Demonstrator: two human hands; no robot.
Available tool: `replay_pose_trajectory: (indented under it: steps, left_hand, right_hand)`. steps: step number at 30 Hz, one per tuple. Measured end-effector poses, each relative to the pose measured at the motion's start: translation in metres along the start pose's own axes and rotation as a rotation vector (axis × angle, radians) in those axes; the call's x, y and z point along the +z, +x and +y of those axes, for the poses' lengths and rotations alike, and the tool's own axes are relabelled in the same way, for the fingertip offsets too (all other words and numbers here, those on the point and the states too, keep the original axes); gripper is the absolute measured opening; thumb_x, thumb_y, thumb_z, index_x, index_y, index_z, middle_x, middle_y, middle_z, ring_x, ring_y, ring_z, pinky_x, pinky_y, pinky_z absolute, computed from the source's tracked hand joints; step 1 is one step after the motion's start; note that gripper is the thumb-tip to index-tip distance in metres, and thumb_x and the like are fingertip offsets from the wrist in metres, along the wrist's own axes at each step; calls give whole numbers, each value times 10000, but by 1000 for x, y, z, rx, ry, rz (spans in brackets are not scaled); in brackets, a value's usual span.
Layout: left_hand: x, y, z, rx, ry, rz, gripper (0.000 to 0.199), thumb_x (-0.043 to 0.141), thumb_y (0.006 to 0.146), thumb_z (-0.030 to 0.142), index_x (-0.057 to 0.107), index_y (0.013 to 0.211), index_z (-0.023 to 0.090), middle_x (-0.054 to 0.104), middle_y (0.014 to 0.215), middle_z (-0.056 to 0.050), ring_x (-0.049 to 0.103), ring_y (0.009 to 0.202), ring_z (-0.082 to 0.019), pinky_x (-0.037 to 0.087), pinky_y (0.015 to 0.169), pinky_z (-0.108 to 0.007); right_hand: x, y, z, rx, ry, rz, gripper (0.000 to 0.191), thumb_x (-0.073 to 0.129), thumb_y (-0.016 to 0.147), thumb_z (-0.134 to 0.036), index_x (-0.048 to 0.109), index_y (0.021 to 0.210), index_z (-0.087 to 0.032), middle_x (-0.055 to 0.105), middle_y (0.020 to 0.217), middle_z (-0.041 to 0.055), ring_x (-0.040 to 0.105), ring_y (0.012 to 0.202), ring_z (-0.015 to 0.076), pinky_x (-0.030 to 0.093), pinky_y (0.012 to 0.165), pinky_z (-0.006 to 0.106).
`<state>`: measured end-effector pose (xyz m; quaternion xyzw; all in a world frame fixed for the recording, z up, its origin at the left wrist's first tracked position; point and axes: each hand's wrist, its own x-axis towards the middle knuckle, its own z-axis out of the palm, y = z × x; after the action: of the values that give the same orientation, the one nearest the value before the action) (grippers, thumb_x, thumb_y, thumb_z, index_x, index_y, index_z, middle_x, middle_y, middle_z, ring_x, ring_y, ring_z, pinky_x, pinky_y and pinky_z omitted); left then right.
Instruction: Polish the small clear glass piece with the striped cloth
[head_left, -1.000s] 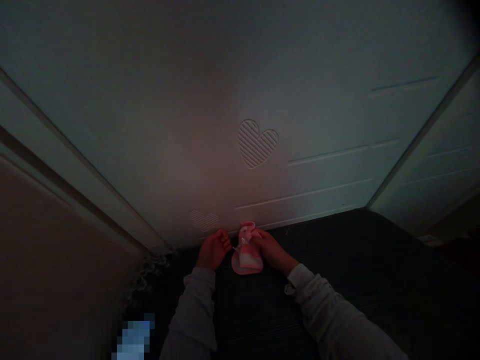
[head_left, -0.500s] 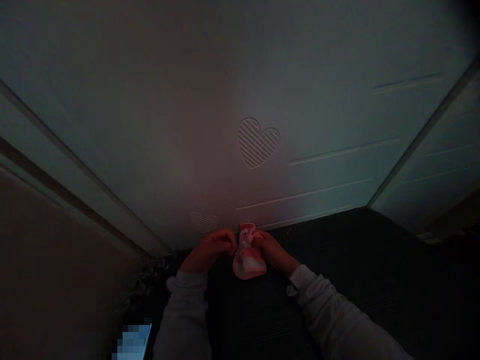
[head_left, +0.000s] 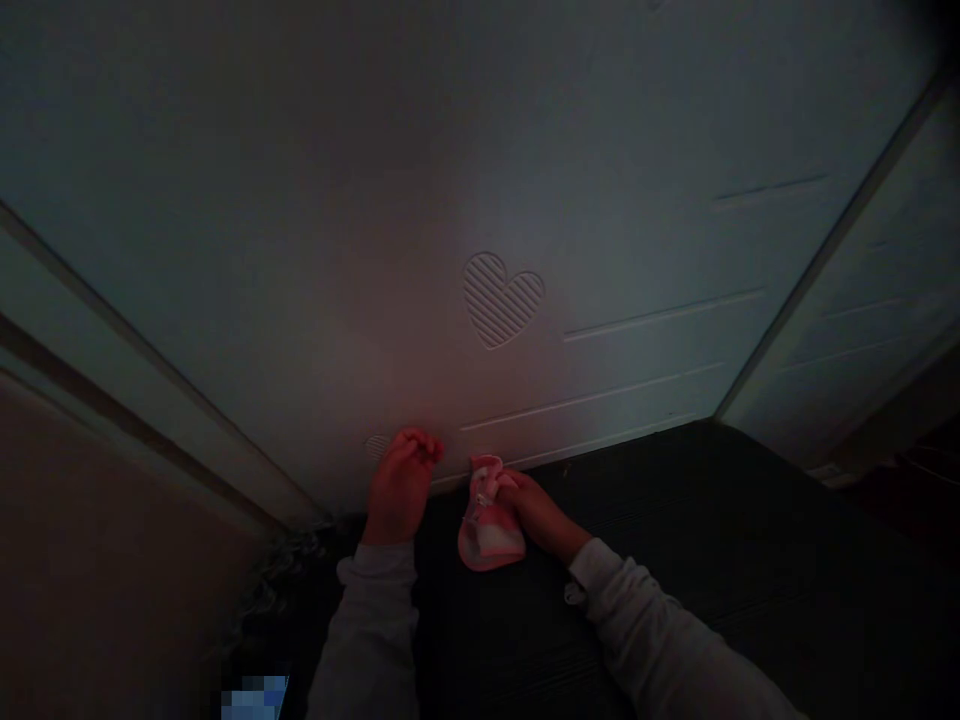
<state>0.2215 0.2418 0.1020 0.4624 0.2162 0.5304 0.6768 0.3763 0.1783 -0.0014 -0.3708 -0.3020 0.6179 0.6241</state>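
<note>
A small pink-and-white cloth item (head_left: 491, 535), cinched near its top with a pale tie and flaring at the bottom, stands out against the dark surface. My right hand (head_left: 529, 505) is closed on its right side, fingers pinching the cloth near the tie. To the left and slightly higher, my left hand (head_left: 405, 480) is apart from the cloth, close to the pale panel. Its fingers are curled together; whether anything thin is between them is too dark to see.
A pale upright panel (head_left: 337, 250) with a grooved heart (head_left: 501, 300) rises behind my hands. The dark surface (head_left: 675, 530) stretches to the right. Ruffled dark fabric (head_left: 277, 575) lies at the left edge, and a lit screen (head_left: 255, 698) shows at the lower left.
My left hand has moved up and left, away from the pink-and-white cloth item, and its wrist has turned upward. My right hand keeps its hold. The view has shifted slightly.
</note>
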Motion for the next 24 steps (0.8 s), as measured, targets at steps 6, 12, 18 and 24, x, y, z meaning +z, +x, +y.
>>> replay_pose_trajectory:
  steps: [6,12,18,24]
  left_hand:
    - [3,-1,-4,58,44,111,190,678,724,267,654,906,219,704,953,-17,635,930,-149,449,889,-299]
    - [-9,3,-11,48,186,106,157,667,815,279,631,925,174,691,911,-29,649,890,-181,487,854,-367]
    - [-23,-1,-48,15,387,80,265,584,913,336,607,1099,149,643,1094,-72,638,941,-208,535,815,-418]
    - [-34,-18,-97,-115,614,70,278,592,911,316,600,1141,161,630,1149,-77,637,961,-217,545,814,-418]
  right_hand:
    - [-4,3,4,-27,-10,-24,227,729,670,-240,679,878,-163,699,785,-1,626,700,164,469,707,294]
    - [-5,8,9,-74,-67,-41,173,615,895,-297,637,952,-136,670,892,21,639,759,153,525,726,340]
    - [-9,15,15,-144,-136,-4,210,587,922,-318,634,1009,-133,669,992,46,654,849,176,545,765,371]
    - [-11,14,15,-183,-227,-4,238,580,926,-330,629,1056,-137,669,1035,57,656,883,188,540,796,393]
